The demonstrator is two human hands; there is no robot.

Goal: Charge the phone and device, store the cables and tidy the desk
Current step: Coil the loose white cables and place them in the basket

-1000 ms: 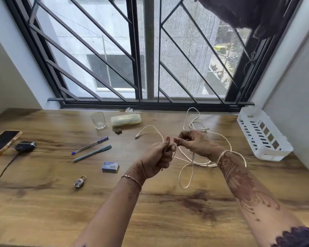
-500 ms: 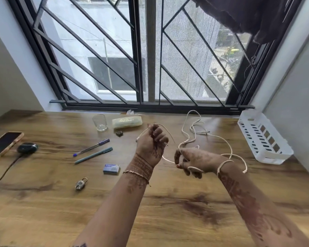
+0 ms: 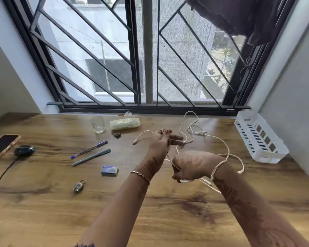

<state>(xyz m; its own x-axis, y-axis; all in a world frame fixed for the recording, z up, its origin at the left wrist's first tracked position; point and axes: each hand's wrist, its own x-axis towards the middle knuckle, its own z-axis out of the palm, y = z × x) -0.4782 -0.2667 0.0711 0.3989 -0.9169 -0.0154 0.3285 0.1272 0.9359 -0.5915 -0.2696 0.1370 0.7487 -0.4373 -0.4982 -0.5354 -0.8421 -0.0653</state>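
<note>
2 hands are coiling the thin cream-white cable: your left hand is gripping loops, your right hand is pinching a strand; pens remain.

A wooden desk carries a phone, glass, two pens and a padlock. A white basket sits at its right edge, with a white cable nearby.

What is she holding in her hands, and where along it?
A white cable: the left hand holds it near one plug end, the right hand grips a loop further along.
</note>
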